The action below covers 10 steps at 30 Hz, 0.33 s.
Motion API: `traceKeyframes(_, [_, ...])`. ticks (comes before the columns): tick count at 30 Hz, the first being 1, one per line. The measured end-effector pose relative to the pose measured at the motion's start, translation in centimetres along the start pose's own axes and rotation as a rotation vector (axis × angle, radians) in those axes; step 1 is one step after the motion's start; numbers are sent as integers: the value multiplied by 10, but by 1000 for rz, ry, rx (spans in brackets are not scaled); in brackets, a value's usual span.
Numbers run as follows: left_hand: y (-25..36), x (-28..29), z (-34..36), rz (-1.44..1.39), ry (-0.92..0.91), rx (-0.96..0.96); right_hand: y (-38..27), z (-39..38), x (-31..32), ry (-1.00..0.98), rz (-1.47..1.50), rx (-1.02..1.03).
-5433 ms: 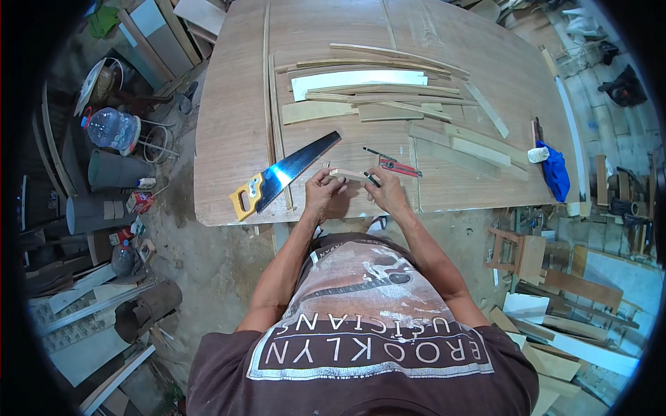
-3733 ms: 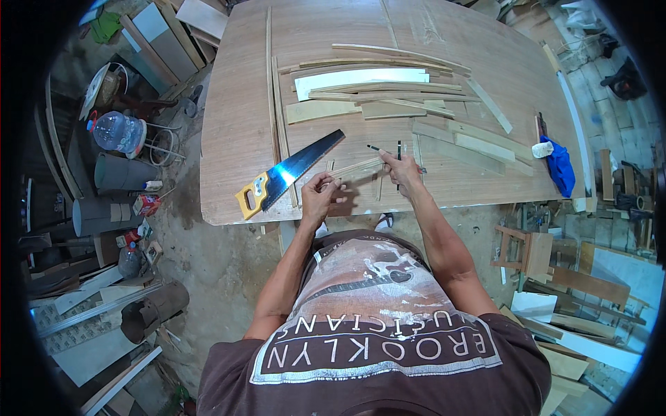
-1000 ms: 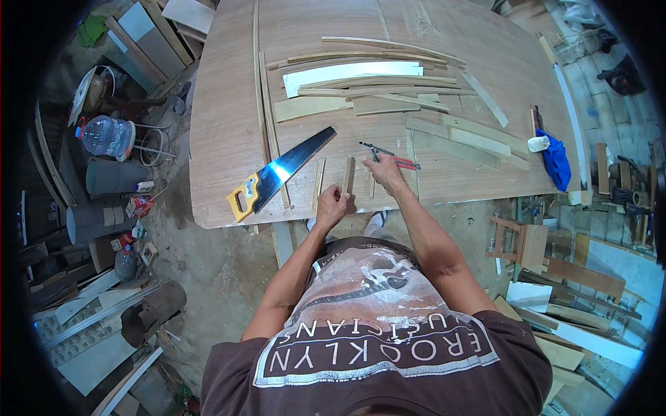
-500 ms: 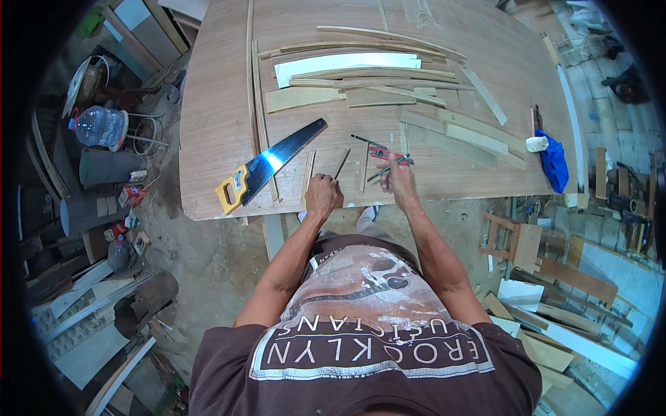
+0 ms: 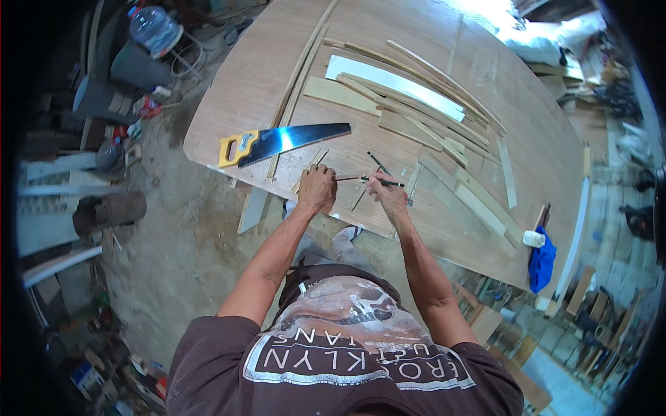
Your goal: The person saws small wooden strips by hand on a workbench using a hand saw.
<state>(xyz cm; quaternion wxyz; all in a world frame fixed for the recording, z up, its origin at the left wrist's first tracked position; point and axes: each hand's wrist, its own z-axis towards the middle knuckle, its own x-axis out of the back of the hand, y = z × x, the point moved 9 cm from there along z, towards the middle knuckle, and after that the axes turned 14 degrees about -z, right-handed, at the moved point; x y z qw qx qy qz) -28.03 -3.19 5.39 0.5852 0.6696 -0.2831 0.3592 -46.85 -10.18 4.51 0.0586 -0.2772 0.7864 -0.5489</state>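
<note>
My left hand point(image 5: 319, 188) lies at the table's near edge, its fingers closed over a thin wooden stick point(image 5: 349, 178) that sticks out to the right. Another light wooden strip point(image 5: 320, 157) passes under that hand. In my right hand point(image 5: 390, 197) is a dark green pencil point(image 5: 383, 182), its point at the stick's far end. A thin dark rod point(image 5: 377, 161) lies just beyond the pencil. Mostly hidden beneath my right hand is a red tool point(image 5: 408, 202). To the left rests a handsaw point(image 5: 295, 141) with a yellow handle.
Several wooden strips and boards point(image 5: 409, 128) lie across the wooden table point(image 5: 229, 104), along with a white board point(image 5: 395, 87). A blue cloth point(image 5: 543, 260) and a white roll point(image 5: 533, 239) sit at the right edge. A water jug point(image 5: 154, 29) stands at far left.
The view has turned, so the table appears tilted. My right hand has come closer to my left, bringing the pencil to the stick, which now points rightward.
</note>
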Motion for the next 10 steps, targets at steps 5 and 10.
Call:
traceKeyframes(5, [-6, -11, -5, -46, -48, 84, -1, 14, 10, 209, -741, 169])
traceKeyframes(10, [-10, -20, -13, -121, 33, 178, 27, -8, -24, -2, -972, -227])
